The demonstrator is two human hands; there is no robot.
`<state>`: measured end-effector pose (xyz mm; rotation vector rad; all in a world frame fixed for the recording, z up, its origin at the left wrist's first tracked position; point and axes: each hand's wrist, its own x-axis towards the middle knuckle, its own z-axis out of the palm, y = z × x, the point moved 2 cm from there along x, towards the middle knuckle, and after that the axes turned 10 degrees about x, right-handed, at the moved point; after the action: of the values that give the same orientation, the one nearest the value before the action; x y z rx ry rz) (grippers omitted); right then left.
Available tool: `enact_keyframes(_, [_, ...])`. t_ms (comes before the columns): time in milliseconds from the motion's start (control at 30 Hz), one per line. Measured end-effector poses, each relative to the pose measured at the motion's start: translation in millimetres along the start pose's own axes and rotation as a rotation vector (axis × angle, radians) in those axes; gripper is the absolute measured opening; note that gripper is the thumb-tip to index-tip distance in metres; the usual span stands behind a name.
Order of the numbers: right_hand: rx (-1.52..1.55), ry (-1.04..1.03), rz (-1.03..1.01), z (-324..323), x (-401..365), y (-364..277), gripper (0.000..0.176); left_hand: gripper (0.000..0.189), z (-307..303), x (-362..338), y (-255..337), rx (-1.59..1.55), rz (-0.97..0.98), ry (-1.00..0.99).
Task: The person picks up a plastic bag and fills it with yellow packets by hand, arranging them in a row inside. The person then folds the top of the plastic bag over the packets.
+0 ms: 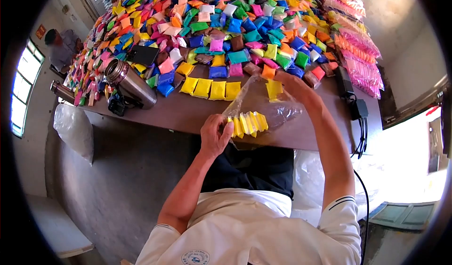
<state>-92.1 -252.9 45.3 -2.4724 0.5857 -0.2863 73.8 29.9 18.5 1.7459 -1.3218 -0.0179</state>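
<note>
1. Left grip (215, 136): pinching clear bag (288, 110), mid-frame, yellow packets (248, 124) inside.
2. Right grip (288, 83): right of center, fingers obscured, can't tell if closed.
3. Four-packet yellow row (217, 90): on table (181, 116), upper center.

Head-worn view faces forward, down over the table (176, 113)

Yellow packets (248, 124); colourless bag (288, 110); brown tabletop (165, 116); white shirt (235, 218), dark-striped cuffs (342, 202); black trousers (249, 171); multicoloured packet heap (235, 25).
</note>
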Motion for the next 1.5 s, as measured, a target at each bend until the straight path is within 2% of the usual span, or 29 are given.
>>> enact_keyframes(200, [-0.055,0.036,-0.064,0.6,-8.1,-5.5,0.045,0.035,0.2,-0.3,-0.2,-0.005,-0.008,-0.006])
enact_keyframes(400, [-0.027,0.049,0.007,-3.3,-14.1,-35.7,0.039,0.036,-2.1,1.6,3.2,0.011,-0.013,-0.008])
enact_keyframes(467, [-0.134,0.029,-0.024,-5.5,-17.7,-42.6,0.036,0.036,-1.9,1.0,3.9,0.012,-0.005,-0.008])
enact_keyframes(533, [-0.099,0.053,-0.069,-0.2,-17.8,-31.9,0.036,0.037,-2.9,1.4,7.0,-0.021,-0.059,-0.028])
enact_keyframes(600, [-0.064,0.075,-0.116,6.0,-16.3,-15.0,0.035,0.037,-0.1,1.4,2.9,-0.015,-0.018,0.005])
enact_keyframes(667, [-0.085,0.143,-0.128,6.1,-13.3,1.8,0.034,0.038,-1.2,1.0,0.5,-0.008,0.020,0.038])
enact_keyframes(700, [-0.087,0.140,-0.128,0.3,-15.2,-1.3,0.034,0.037,-1.5,-0.6,-1.2,-0.012,-0.029,-0.012])
enact_keyframes(767, [-0.047,0.400,0.097,-35.1,-31.0,-20.7,0.035,0.037,1.3,-2.7,-0.3,-0.029,-0.087,-0.069])
enact_keyframes(800, [0.180,0.431,0.204,-57.9,-36.5,-31.8,0.041,0.036,1.3,-0.3,2.7,-0.054,-0.039,-0.013])
enact_keyframes(867, [0.777,0.589,0.169,-79.6,-57.9,-32.6,0.046,0.036,0.5,2.1,6.4,-0.083,0.011,0.044])
enact_keyframes(900, [0.774,0.588,0.172,-81.3,-67.9,-43.3,0.046,0.035,-0.8,1.7,6.3,-0.059,0.000,0.026])
enact_keyframes(967, [1.300,0.685,-0.157,-71.6,-97.1,-71.0,0.053,0.034,-1.9,0.8,7.0,-0.034,-0.014,0.012])
enact_keyframes(1033, [1.368,0.355,-0.300,-34.6,-129.7,-90.1,0.061,0.033,-3.8,2.3,7.8,-0.014,0.007,0.006])
enact_keyframes(1067, [1.328,0.305,-0.225,-20.4,-137.8,-105.9,0.063,0.033,-3.0,2.4,6.0,-0.012,0.006,0.007])
enact_keyframes(1100, [1.084,0.289,0.009,-6.2,-141.9,-110.3,0.060,0.033,-0.8,2.0,3.3,-0.027,0.033,0.024])
enact_keyframes(1133, [1.126,0.216,0.069,-1.2,-141.1,-125.4,0.054,0.033,0.7,1.2,1.8,-0.041,0.062,0.039])
enact_keyframes(1200, [0.976,0.144,0.241,10.7,-125.7,-138.2,0.049,0.034,1.5,0.5,1.4,-0.039,0.063,0.034])
enact_keyframes(1233, [0.977,0.148,0.238,15.1,-120.3,-133.2,0.049,0.034,1.3,1.2,1.4,-0.036,0.063,0.035])
enact_keyframes(1300, [0.657,0.228,0.383,29.2,-108.5,-116.2,0.045,0.034,0.4,-0.4,2.3,-0.033,0.024,0.027])
enact_keyframes(1333, [0.659,0.227,0.378,33.5,-106.4,-115.2,0.045,0.033,0.2,-1.3,2.0,-0.033,-0.021,0.018])
enact_keyframes(1400, [0.428,0.274,0.453,38.6,-104.3,-113.5,0.043,0.033,1.3,-1.0,1.5,-0.042,-0.007,0.031])
enact_keyframes(1433, [0.429,0.274,0.453,45.1,-104.1,-106.0,0.043,0.033,1.6,-0.7,1.3,-0.056,0.005,0.039])
enact_keyframes(1500, [0.164,0.266,0.377,54.0,-103.5,-96.0,0.041,0.034,1.9,-0.7,0.9,-0.044,0.008,0.041])
